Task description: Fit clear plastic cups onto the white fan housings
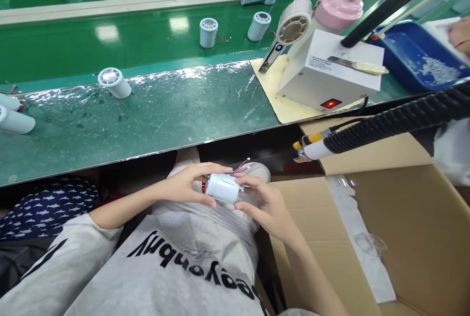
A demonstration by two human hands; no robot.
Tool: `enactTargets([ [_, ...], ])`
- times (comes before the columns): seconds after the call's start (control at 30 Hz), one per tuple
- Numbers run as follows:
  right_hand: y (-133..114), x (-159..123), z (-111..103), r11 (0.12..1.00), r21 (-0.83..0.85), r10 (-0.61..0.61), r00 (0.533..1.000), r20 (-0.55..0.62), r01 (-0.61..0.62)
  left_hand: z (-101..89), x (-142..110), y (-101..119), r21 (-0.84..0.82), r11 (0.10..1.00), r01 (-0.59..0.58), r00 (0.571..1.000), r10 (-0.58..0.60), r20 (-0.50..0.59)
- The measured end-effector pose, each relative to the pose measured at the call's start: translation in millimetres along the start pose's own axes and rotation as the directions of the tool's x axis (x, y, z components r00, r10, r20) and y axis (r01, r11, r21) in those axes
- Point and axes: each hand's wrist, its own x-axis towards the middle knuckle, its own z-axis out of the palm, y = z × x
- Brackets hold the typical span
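Over my lap I hold a pale blue cylindrical fan housing (222,188) on its side between both hands. My left hand (196,183) grips its left end, thumb below and fingers along the top. At the right end, the fingers and thumb of my right hand (266,203) pinch the rim. Thin red and white wires (243,164) stick up behind the housing. A similar pale fan housing (118,85) stands on the bench's near strip, and two more, a left one (208,34) and a right one (259,27), stand farther back with wires.
A white machine box (332,76) with a lit red switch sits at the bench edge, beside a handheld fan (288,29) and pink-lidded bottle (340,10). A black corrugated hose (400,115) crosses above an open cardboard box (411,223). A co-worker's hand (460,34) is near a blue tray (407,46).
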Motion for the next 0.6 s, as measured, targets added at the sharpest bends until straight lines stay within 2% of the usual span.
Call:
enactTargets([
  [0.2, -6.7, 1.2, 1.5, 0.985, 0.147, 0.094, 0.996, 0.005, -0.094, -1.3, -1.5, -2.1, 0.105, 0.982, -0.155, 0.988, 0.153, 0.023],
  [0.43, -8.4, 2.8, 2.8, 0.925, 0.291, 0.240, 0.969, 0.055, -0.246, -2.2, -3.3, -0.3, 0.152, 0.970, -0.189, 0.982, 0.185, 0.039],
  [0.6, -9.3, 6.7, 5.5, 0.885, 0.361, 0.287, 0.955, 0.071, -0.293, -1.5, -4.7, -1.5, 0.165, 0.965, -0.204, 0.979, 0.199, 0.043],
])
